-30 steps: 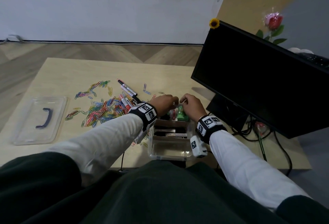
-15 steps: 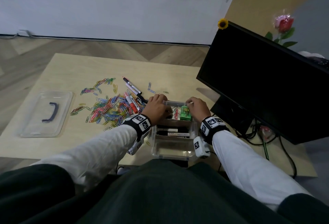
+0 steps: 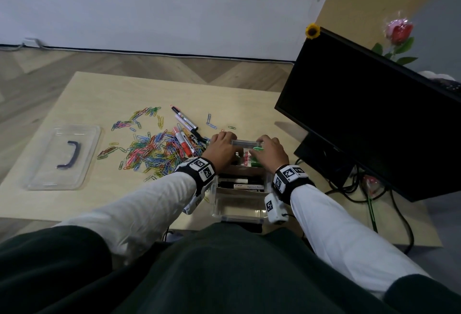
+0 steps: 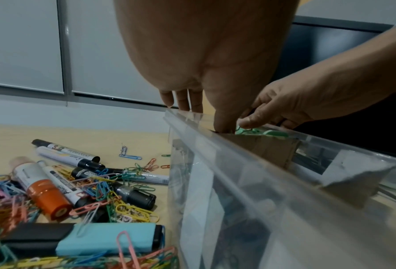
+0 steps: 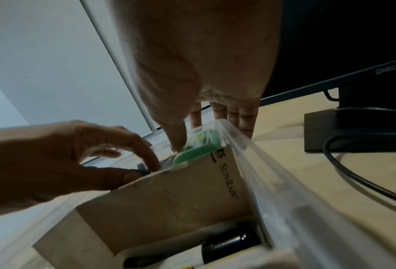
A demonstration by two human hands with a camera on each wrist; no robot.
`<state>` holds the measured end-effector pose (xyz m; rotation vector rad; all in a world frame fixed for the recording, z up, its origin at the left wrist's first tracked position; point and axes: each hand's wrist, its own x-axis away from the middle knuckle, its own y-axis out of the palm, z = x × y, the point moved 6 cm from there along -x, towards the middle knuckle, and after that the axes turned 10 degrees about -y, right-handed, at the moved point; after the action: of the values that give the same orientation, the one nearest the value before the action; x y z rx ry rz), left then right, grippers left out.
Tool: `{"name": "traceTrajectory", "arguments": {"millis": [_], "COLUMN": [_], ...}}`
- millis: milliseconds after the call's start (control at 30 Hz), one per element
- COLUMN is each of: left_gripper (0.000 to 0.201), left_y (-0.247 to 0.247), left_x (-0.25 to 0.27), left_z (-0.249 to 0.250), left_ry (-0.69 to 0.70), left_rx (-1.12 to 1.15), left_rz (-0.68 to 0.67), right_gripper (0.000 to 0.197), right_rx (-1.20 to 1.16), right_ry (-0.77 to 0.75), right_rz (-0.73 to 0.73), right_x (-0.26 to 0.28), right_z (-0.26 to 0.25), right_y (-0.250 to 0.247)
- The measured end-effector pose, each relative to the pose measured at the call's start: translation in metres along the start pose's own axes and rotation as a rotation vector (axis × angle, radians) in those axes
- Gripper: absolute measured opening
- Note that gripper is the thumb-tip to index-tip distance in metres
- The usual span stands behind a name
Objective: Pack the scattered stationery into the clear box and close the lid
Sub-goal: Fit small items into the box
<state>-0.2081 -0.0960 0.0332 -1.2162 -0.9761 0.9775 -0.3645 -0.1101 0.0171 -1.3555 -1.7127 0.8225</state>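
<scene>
Hands have parted since a second ago: left hand [image 3: 222, 147] and right hand [image 3: 270, 152] now straddle the far compartment of the clear box [image 3: 239, 207], fingers [image 5: 245, 119] spread over its rim, thumb pressing the green item [image 5: 198, 147] down. Paper clips [image 3: 152, 150], markers [image 3: 184, 139] and lid [image 3: 63, 157] remain on the counter [image 3: 104, 94], so packing looks far from finished.
</scene>
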Motion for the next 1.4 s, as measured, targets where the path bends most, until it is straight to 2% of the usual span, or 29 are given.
{"name": "traceTrajectory", "arguments": {"millis": [133,267,400,467,533,600,667,800,967,1067,1133,1233,1400], "left_gripper": [0.039,0.044,0.038,0.033,0.032,0.033,0.033,0.024,0.022,0.020,0.022,0.024,0.025], "left_y": [0.001,0.002,0.006,0.010,0.016,0.022,0.022,0.011,-0.003,-0.004,0.001,0.009,0.007], "left_x": [-0.001,0.001,0.008,0.012,0.017,0.022,0.022,0.012,0.003,0.001,0.005,0.015,0.024], "left_z": [-0.010,-0.019,-0.047,-0.062,-0.069,-0.067,-0.063,-0.057,-0.051,-0.050,-0.049,-0.048,-0.068], "left_ry": [-0.041,-0.114,-0.278,-0.367,-0.405,-0.399,-0.395,-0.358,-0.393,-0.388,-0.376,-0.363,-0.341], "left_rx": [0.108,0.255,0.493,0.571,0.629,0.700,0.784,0.876,1.000,0.858,0.771,0.832,0.825], "left_rz": [0.025,0.035,0.036,-0.038,-0.167,-0.284,-0.344,-0.401,-0.372,-0.371,-0.430,-0.512,-0.515], "right_gripper": [0.036,0.035,0.029,0.028,0.026,0.023,0.021,0.019,0.020,0.021,0.023,0.026,0.027], "right_rx": [-0.004,-0.059,-0.144,-0.137,-0.111,-0.086,-0.058,0.014,0.049,0.049,0.044,0.047,0.059], "right_ry": [0.031,0.014,0.001,-0.014,-0.023,-0.032,-0.027,0.008,0.039,0.044,0.045,0.035,0.017], "right_rz": [0.030,-0.007,-0.031,-0.007,0.002,0.005,0.011,0.035,0.084,0.082,0.071,0.056,0.048], "right_x": [-0.001,-0.006,-0.009,-0.010,-0.012,-0.014,-0.017,-0.019,-0.018,-0.016,-0.015,-0.015,-0.018], "right_z": [0.002,0.003,0.014,0.017,0.018,0.017,0.018,0.029,0.045,0.045,0.042,0.031,0.006], "right_y": [0.002,0.008,0.013,0.011,0.008,0.004,-0.001,-0.013,-0.025,-0.024,-0.022,-0.017,-0.009]}}
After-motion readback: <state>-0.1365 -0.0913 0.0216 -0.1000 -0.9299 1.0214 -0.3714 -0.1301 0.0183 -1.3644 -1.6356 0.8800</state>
